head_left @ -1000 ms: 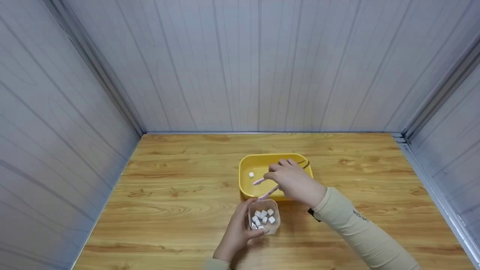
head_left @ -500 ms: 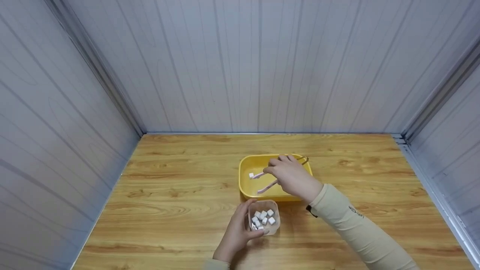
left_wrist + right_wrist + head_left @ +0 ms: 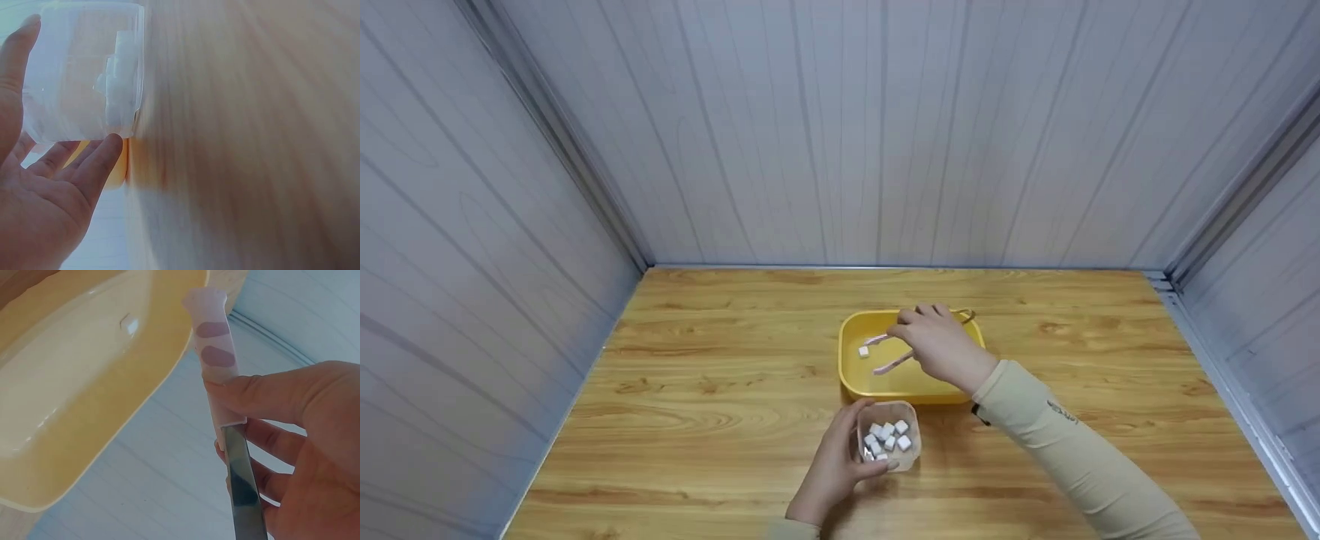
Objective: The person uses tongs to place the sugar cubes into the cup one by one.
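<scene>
My left hand (image 3: 834, 459) grips a small clear plastic box (image 3: 911, 456) from its left side, thumb at the near side and fingers round the far side. Several white cubes (image 3: 888, 431) lie in the box. Just beyond it stands a yellow basin (image 3: 844, 371), where a single white cube (image 3: 863, 352) lies toward the left end. Over the basin, my right hand (image 3: 946, 349) holds tongs (image 3: 894, 364) with pink tips and metal arms (image 3: 242, 481). The tongs' tips are spread, the farther one close above the lone cube, with nothing between them.
A wood-grain table (image 3: 720, 420) carries both containers. Pale panelled walls (image 3: 810, 135) rise behind it and on both sides. The basin's near edge is close to the clear box.
My right hand has moved slightly farther from me, carrying the tongs' tips from near the clear box's far rim to over the basin by the lone cube. My left hand stays put.
</scene>
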`<action>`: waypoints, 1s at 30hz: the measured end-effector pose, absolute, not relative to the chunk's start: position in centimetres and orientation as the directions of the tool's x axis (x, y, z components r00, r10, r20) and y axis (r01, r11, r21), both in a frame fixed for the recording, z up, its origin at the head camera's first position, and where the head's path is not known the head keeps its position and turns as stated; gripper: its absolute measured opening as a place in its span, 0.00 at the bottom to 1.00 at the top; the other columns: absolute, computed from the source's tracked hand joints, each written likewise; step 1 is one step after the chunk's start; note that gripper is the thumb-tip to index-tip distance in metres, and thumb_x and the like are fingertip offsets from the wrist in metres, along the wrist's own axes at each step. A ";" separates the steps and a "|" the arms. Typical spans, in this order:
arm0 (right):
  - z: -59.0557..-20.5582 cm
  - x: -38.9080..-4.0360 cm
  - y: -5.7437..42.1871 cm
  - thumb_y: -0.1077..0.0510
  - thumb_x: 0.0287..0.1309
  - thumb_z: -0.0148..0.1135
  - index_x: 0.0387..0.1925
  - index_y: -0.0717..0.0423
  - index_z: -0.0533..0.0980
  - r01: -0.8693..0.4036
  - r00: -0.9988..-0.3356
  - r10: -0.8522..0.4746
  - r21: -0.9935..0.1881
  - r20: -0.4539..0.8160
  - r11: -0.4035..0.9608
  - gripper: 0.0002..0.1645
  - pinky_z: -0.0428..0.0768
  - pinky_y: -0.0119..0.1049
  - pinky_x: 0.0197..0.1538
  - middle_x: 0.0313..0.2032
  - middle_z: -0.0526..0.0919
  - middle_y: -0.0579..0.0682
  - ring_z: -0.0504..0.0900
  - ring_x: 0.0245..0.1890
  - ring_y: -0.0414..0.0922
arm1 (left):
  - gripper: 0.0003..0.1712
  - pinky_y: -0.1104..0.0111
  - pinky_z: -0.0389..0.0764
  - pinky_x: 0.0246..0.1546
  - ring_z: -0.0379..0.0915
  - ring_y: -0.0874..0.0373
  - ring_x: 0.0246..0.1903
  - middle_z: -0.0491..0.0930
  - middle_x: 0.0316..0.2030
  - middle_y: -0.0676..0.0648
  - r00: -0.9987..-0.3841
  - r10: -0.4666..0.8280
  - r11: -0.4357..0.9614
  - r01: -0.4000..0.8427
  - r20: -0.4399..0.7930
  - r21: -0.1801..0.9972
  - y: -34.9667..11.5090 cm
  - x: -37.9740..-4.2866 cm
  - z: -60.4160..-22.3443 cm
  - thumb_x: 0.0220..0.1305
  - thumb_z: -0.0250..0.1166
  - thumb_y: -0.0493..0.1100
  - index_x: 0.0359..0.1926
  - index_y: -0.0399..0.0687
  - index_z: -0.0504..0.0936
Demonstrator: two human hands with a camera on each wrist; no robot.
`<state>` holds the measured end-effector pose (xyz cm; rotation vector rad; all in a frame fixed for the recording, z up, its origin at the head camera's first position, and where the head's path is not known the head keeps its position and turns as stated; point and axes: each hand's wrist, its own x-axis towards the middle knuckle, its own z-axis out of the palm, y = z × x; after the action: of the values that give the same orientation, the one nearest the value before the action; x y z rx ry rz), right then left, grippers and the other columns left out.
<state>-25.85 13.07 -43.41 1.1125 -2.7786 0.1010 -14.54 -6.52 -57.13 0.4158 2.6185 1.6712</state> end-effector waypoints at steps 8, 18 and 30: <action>-44.3 -27.0 12.5 0.65 0.46 0.74 0.49 0.49 0.82 -0.657 -0.751 -0.653 -0.016 0.097 0.754 0.24 0.73 0.48 0.49 0.43 0.80 0.49 0.74 0.44 0.51 | 0.54 0.51 0.58 0.66 0.59 0.49 0.64 0.65 0.63 0.47 -0.971 0.212 0.389 0.189 0.112 0.902 -6.5 -14.5 -57.2 0.40 0.79 0.52 0.68 0.54 0.62; -45.2 -27.6 12.1 0.66 0.48 0.72 0.48 0.49 0.82 -0.648 -0.760 -0.645 -0.019 0.079 0.762 0.23 0.73 0.49 0.49 0.42 0.79 0.50 0.74 0.43 0.51 | 0.54 0.50 0.58 0.66 0.59 0.48 0.63 0.66 0.63 0.47 -0.971 0.209 0.404 0.193 0.115 0.894 -6.4 -14.5 -57.0 0.40 0.79 0.48 0.69 0.53 0.62; -46.3 -28.4 11.4 0.69 0.48 0.69 0.47 0.49 0.82 -0.643 -0.766 -0.642 -0.027 0.038 0.765 0.23 0.71 0.51 0.54 0.42 0.79 0.51 0.74 0.45 0.52 | 0.54 0.51 0.59 0.65 0.59 0.50 0.63 0.67 0.62 0.48 -0.964 0.229 0.398 0.222 0.138 0.890 -6.5 -14.5 -57.1 0.41 0.79 0.49 0.69 0.53 0.61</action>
<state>-28.43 11.44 -46.27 1.0660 -2.9265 0.0594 -14.54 -6.55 -57.10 0.4227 2.6213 1.6675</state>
